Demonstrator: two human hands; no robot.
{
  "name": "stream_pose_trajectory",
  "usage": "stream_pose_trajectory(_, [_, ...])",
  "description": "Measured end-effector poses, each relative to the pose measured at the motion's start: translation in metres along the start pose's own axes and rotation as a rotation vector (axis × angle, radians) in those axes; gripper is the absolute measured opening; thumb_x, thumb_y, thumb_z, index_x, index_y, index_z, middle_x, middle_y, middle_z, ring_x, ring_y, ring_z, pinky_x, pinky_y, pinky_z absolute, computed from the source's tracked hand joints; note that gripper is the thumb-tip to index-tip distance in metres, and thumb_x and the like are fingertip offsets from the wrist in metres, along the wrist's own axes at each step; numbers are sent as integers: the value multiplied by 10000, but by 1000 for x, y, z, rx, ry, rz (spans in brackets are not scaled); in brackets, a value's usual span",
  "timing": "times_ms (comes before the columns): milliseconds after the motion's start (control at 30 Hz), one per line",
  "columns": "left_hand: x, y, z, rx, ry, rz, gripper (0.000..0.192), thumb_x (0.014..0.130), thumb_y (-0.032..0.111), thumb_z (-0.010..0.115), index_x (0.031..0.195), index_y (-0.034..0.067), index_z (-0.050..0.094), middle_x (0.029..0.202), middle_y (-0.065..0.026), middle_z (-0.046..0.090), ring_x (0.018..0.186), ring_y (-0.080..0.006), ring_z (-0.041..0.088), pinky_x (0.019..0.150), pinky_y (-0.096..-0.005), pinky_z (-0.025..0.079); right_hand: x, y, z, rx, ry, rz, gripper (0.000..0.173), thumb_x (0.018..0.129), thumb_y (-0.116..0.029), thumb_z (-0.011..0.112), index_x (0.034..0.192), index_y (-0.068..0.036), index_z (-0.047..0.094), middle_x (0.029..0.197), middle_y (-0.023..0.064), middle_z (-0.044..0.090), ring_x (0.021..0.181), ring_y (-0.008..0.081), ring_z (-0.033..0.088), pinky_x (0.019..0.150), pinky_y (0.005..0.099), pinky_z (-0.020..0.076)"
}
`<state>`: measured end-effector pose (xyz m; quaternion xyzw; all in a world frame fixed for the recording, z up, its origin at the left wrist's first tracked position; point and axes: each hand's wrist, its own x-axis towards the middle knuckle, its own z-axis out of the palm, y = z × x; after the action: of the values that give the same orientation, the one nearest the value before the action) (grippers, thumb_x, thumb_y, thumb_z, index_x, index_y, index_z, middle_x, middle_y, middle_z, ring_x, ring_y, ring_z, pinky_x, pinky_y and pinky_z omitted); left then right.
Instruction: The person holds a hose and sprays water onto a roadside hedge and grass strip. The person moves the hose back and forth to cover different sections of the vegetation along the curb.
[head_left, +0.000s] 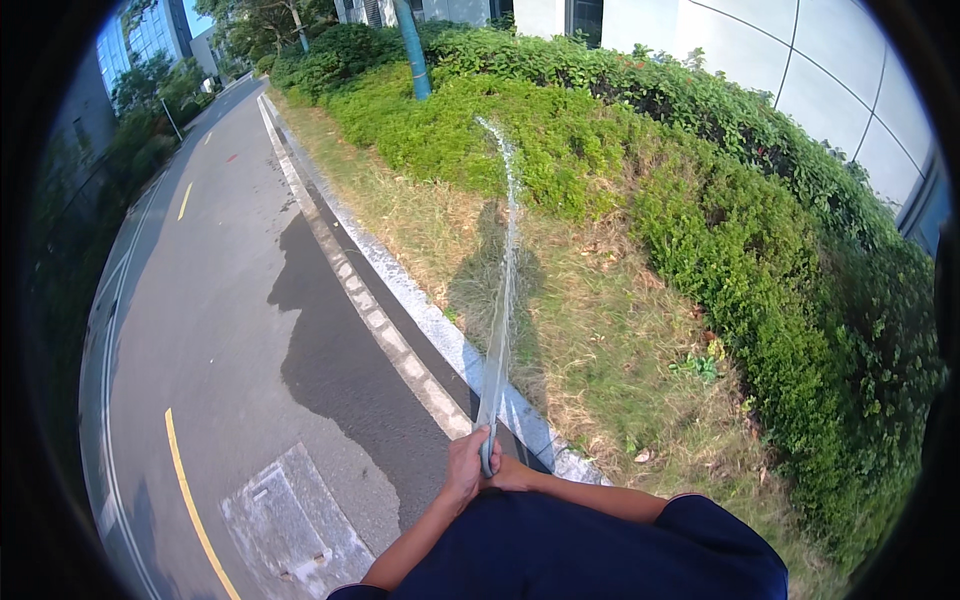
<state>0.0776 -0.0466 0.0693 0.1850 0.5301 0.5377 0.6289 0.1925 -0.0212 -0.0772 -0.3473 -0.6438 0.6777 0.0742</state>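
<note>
Both of my hands are together at the bottom centre, in front of a dark blue shirt. My left hand is closed around the end of a grey hose. Just to its right, my right hand grips the same hose lower down, partly hidden behind it. From the hose end a stream of water arcs forward over the dry grass and reaches the low green shrubs. The rest of the hose is hidden by my body.
A stone kerb runs diagonally between the grass and the asphalt road. A dark wet patch lies along the road's edge, near a concrete cover. A blue-wrapped tree trunk and a taller hedge stand beyond.
</note>
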Motion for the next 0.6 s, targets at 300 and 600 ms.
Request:
stream_pose_trajectory(300, [9, -6, 0, 72, -56, -32, 368, 948, 300, 554, 728, 6, 585, 589, -57, 551, 467, -131, 511, 454, -270, 425, 4, 12, 0, -8, -3, 35, 620, 673, -484, 806, 1036, -11, 640, 1023, 169, 664, 986, 267, 624, 875, 366, 461])
stream_pose_trajectory(600, [7, -4, 2, 114, -96, -41, 379, 947, 290, 558, 706, 1, 597, 584, -54, 555, 466, -122, 510, 455, -262, 412, -10, -13, -3, -14, 18, 47, 584, 676, -453, 814, 1026, -26, 626, 993, 142, 659, 961, 262, 618, 863, 357, 465])
